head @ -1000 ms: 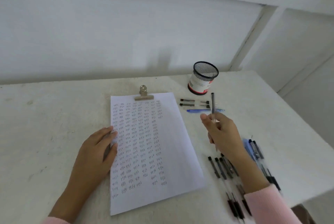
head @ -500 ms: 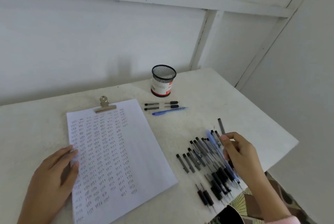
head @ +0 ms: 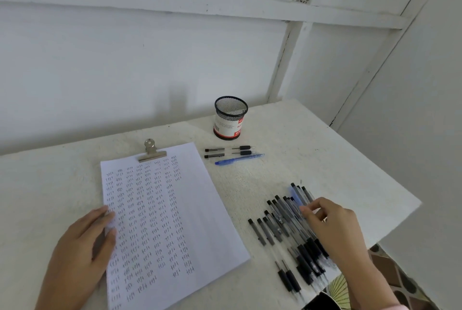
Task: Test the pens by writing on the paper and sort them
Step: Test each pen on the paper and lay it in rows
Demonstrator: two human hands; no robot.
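Across the pale worktop [head: 312, 154] the clipped paper [head: 200, 209] lies to the left, its columns of test marks filling all but a bare strip down the right side. Right of it, close to the worktop's near edge, sits the pile of pens [head: 287, 224], mostly black, laid roughly side by side and overlapping.

The left hand [head: 82, 247] rests flat, fingers straight, on the sheet's left margin. The right hand [head: 335, 227] hangs over the pile with loosely bent fingers, its fingertips [head: 306, 209] touching the upper barrels; I cannot tell whether one pen is already pinched between them.

The step looks like drawing a single pen for testing. It is best done by taking a top pen at mid-barrel and lifting it straight up, since dragging could roll its neighbours off the near edge. The flat left hand should press the sheet while the new mark goes in the bare strip.

By the mesh cup [head: 230, 118] lies a sorted row: two black pens [head: 228, 152] and a blue pen [head: 238, 159]. A metal clip [head: 151, 150] holds the sheet's top edge
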